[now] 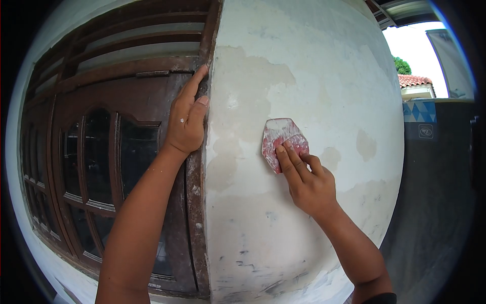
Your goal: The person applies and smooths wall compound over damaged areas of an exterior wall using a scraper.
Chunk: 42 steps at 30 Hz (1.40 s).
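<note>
My right hand (311, 180) presses a flat, red, many-sided putty spreader (279, 133) to the wall, fingertips on its lower right part. White smears cover much of the spreader's face. The wall (314, 104) is off-white with patchy beige areas around the tool. Up on the left, my left hand (188, 119) leans on the brown wooden window frame (197, 177), its fingers stretched upward and the thumb apart. It holds nothing, and a small white speck marks its back.
Dark glass panes (98, 152) in wooden panels fill the left side, with slatted vents (142, 35) above. Dark scuffs mark the lower wall. At right, past the wall's edge, stand a dark grey wall (430, 202) and a tiled roof (412, 80).
</note>
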Tool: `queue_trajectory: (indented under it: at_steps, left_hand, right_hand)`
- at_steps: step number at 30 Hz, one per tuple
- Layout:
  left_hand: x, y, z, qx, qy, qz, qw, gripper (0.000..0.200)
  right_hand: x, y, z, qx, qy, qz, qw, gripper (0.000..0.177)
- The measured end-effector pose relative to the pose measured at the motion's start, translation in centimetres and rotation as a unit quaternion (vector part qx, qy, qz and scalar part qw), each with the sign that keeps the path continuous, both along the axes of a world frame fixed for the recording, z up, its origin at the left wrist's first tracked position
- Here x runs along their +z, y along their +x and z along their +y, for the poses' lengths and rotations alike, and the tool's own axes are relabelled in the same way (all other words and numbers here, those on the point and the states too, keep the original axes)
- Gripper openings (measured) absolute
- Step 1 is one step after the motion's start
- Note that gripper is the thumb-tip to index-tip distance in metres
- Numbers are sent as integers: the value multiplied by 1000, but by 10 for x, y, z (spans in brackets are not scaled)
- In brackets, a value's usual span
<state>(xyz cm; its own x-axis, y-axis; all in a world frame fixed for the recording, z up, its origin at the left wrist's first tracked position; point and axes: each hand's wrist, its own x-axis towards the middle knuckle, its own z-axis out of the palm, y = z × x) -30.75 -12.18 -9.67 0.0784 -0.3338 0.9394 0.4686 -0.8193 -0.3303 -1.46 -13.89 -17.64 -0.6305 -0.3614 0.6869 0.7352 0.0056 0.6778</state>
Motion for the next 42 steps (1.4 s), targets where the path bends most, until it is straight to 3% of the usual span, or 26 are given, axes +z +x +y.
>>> queue_trajectory:
  at_steps: [10, 11, 12, 13, 14, 18, 19, 22, 24, 26, 30, 36, 40, 42]
  left_hand:
    - [-2, -1, -5, -11, -47, -20, 999, 56]
    - [-8, 0, -5, -11, -50, -18, 998, 56]
    - [-20, 2, -7, -82, -53, -32, 995, 56]
    - [-34, 5, -9, -153, -56, -46, 986, 56]
    - [-34, 9, -13, -152, -57, -46, 986, 56]
    - [-272, 66, -62, -193, -124, -126, 965, 63]
    - [-275, 73, -65, -205, -148, -143, 957, 66]
    - [-397, 143, -84, -256, -301, -185, 900, 48]
    - [-443, 189, -89, -279, -397, -207, 849, 46]
    - [-484, 228, -98, -293, -500, -222, 784, 47]
    - [-506, 281, -111, -306, -589, -199, 721, 49]
    - [-559, 349, -112, -290, -670, -179, 659, 51]
    - [-620, 381, -99, -228, -745, -165, 605, 51]
    - [-660, 396, -102, -233, -813, -147, 513, 51]
  right_hand:
    - [-73, 27, -62, 159, -85, 149, 972, 47]
    - [-91, 32, -69, 247, -171, 234, 925, 42]
    - [-108, 36, -76, 330, -253, 313, 854, 37]
    - [-125, 37, -83, 421, -283, 356, 785, 25]
    - [-143, 40, -88, 505, -309, 393, 704, 15]
    - [-237, 73, -100, 547, -325, 499, 588, 13]
    - [-251, 78, -108, 541, -336, 541, 549, 15]
    - [-296, 101, -112, 532, -389, 604, 448, 9]
    - [-319, 117, -115, 548, -412, 635, 357, 6]
    - [-333, 132, -120, 526, -433, 665, 306, 7]
    - [-369, 170, -127, 540, -450, 679, 213, 11]
    - [-420, 255, -147, 461, -483, 722, 180, 18]
    - [-503, 330, -134, 279, -505, 774, 263, 16]
    - [-559, 377, -140, 199, -529, 779, 273, 16]
